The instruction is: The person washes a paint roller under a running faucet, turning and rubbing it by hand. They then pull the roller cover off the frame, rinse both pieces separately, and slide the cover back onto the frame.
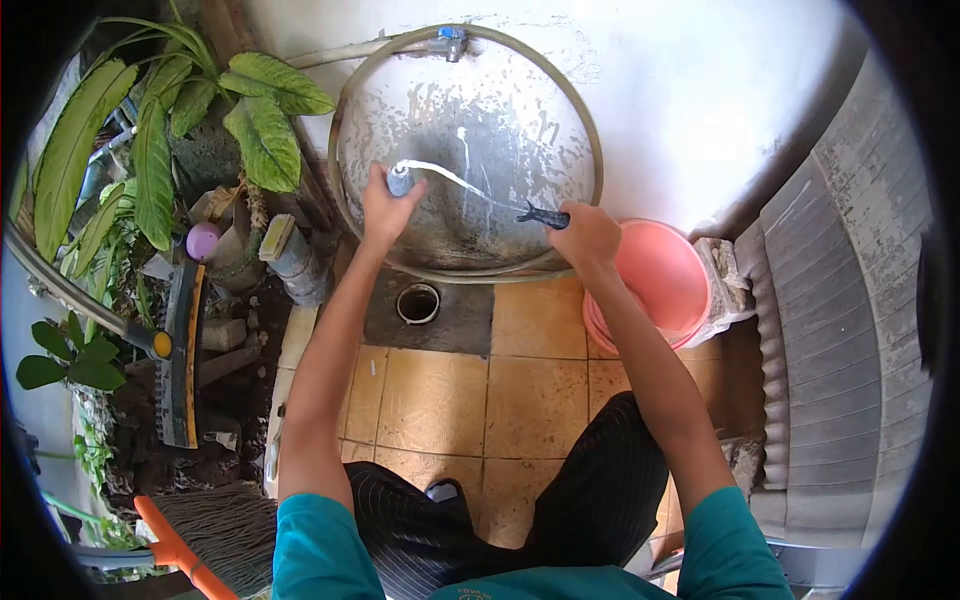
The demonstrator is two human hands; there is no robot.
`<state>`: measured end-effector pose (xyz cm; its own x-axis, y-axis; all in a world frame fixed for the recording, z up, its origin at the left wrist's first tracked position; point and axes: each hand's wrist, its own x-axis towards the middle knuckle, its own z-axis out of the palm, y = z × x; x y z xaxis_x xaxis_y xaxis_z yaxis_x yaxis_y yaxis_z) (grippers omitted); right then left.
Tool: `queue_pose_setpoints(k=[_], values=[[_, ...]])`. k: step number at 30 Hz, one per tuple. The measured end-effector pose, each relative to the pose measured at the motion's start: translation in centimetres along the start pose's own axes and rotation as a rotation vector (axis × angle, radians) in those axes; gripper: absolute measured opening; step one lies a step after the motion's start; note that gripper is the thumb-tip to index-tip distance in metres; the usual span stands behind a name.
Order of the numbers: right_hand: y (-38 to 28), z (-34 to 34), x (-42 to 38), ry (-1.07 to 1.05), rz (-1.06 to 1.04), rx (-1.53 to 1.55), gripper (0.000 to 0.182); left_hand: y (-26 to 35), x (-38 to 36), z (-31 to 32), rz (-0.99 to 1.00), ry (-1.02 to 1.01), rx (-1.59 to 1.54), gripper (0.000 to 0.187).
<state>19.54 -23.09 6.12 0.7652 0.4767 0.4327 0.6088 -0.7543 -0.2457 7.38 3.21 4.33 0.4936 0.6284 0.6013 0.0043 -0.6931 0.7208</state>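
Note:
My left hand [385,208] is closed around a small grey cylinder [399,180] with a pale, round top, held up in front of the wall. In my right hand [588,240] is a dark grip [543,214] with a forked tip that points left. Between the two runs a thin, curved white strand [445,173], thicker near the cylinder and fainter toward the fork; I cannot tell what it is made of. Behind both hands, a long hose [594,130] hangs in a large loop against the stained wall.
A pink bucket [655,275] stands below my right hand. Set in the tiled floor [430,400] is a round drain hole [418,304]. A blue-handled tap [450,42] is on the wall. Leafy plants [265,140], a squeegee [183,355] and a mop [215,530] line the left.

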Motion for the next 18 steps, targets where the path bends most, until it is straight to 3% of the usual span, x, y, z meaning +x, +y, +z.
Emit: queue_pose_setpoints(k=[2, 4, 5, 7, 8, 10, 12, 14, 15, 17, 18], values=[[-0.2, -0.2, 0.0, 0.011, 0.025, 0.022, 0.020, 0.4, 0.1, 0.2, 0.032, 0.014, -0.073, 0.038], [-0.5, -0.4, 0.0, -0.001, 0.045, 0.025, 0.020, 0.8, 0.6, 0.9, 0.389, 0.296, -0.001, 0.035], [-0.6, -0.5, 0.0, -0.013, 0.065, 0.029, 0.021, 1.4, 0.7, 0.8, 0.392, 0.296, -0.001, 0.035], [-0.5, -0.4, 0.1, -0.026, 0.071, 0.019, 0.021, 2.5, 0.9, 0.7, 0.443, 0.637, 0.257, 0.030], [-0.5, -0.3, 0.1, -0.042, 0.076, 0.007, 0.021, 2.8, 0.8, 0.8, 0.445, 0.637, 0.257, 0.030], [-0.5, -0.4, 0.1, -0.050, 0.087, 0.004, 0.021, 3.5, 0.2, 1.0, -0.090, 0.297, -0.047, 0.024], [-0.6, -0.6, 0.1, -0.056, 0.095, 0.001, 0.021, 4.9, -0.2, 1.1, -0.170, 0.194, 0.004, 0.027], [-0.8, -0.9, -0.1, -0.072, 0.093, -0.003, 0.022, 6.1, -0.3, 1.2, -0.686, -0.344, -0.465, 0.033], [-0.9, -0.9, -0.1, -0.071, 0.091, -0.003, 0.022, 6.0, -0.5, 1.9, -0.685, -0.342, -0.466, 0.033], [-1.1, -0.9, -0.2, -0.093, 0.059, -0.006, 0.022, 5.8, -0.9, 3.1, -0.538, -0.283, -0.935, 0.041], [-1.1, -0.8, -0.3, -0.089, 0.061, -0.007, 0.022, 5.9, -0.8, 3.1, -0.535, -0.286, -0.936, 0.041]])
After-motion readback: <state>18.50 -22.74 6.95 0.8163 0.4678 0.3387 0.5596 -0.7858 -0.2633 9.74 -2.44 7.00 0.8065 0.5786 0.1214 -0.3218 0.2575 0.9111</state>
